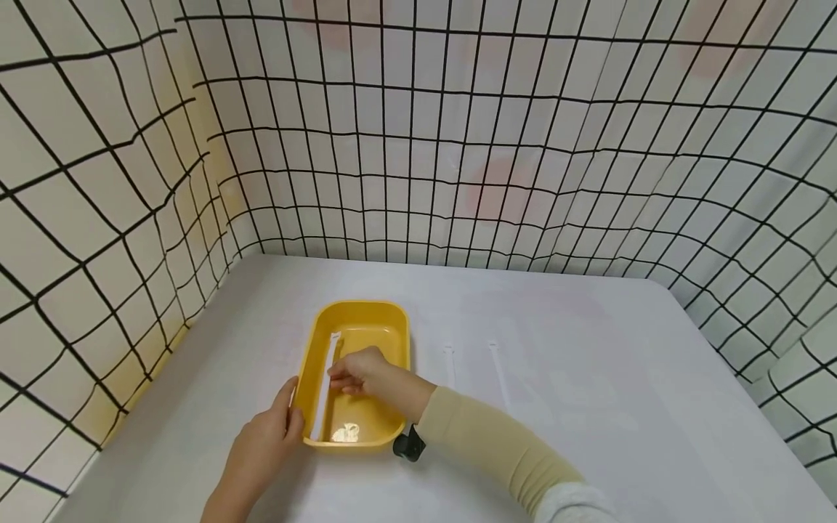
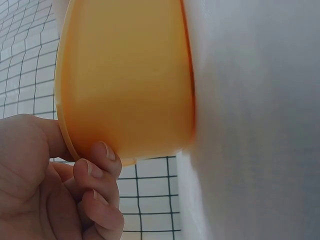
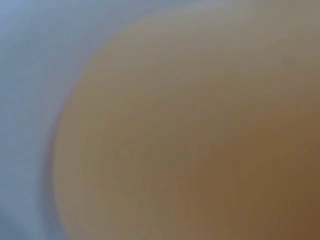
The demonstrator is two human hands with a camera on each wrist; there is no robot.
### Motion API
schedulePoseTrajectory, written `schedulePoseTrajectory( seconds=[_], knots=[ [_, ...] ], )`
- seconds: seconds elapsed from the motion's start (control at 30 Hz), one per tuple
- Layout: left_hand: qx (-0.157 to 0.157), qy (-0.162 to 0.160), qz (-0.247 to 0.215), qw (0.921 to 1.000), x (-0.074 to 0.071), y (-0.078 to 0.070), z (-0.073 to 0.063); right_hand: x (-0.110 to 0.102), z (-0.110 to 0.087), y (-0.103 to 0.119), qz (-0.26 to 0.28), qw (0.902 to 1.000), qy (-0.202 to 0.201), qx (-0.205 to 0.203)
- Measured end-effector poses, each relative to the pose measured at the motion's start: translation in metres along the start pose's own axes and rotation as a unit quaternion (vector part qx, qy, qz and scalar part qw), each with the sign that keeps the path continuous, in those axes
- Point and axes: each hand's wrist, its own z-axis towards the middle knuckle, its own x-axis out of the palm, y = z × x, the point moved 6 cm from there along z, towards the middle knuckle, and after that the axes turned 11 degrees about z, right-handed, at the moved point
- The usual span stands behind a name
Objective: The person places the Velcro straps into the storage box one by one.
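A yellow tray (image 1: 366, 312) stands on the white table, left of centre. My left hand (image 1: 264, 439) grips its left rim; in the left wrist view the thumb goes over the rim (image 2: 61, 107) and the curled fingers (image 2: 102, 155) lie against the outer wall. Inside the tray, a flat white strip (image 1: 322, 403) with a small squared end lies lengthwise along the left side. My right hand (image 1: 366, 370) reaches over the tray's right side and pinches this strip near its middle. The blurred yellow tray wall (image 3: 190, 130) fills most of the right wrist view.
Two more thin white strips (image 1: 450, 367) (image 1: 500, 374) lie on the table right of the tray. A small black device (image 1: 410, 444) sits under my right wrist, by the tray's near right corner. White walls with a black grid (image 1: 412, 138) enclose the table (image 1: 621, 407).
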Motion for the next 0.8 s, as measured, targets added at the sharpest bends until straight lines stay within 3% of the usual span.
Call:
schedulePoseTrajectory(
  seconds=[0.57,0.8],
  knots=[
    [-0.013,0.012,0.003,0.9998,0.0003,-0.002,0.0019,-0.004,0.0065,-0.0031,-0.028,0.9982,-0.051,-0.008],
    [-0.012,0.006,0.006,0.9999,0.0002,-0.0019,0.0012,-0.0034,0.0089,-0.006,-0.049,0.9977,-0.046,-0.012]
  ],
)
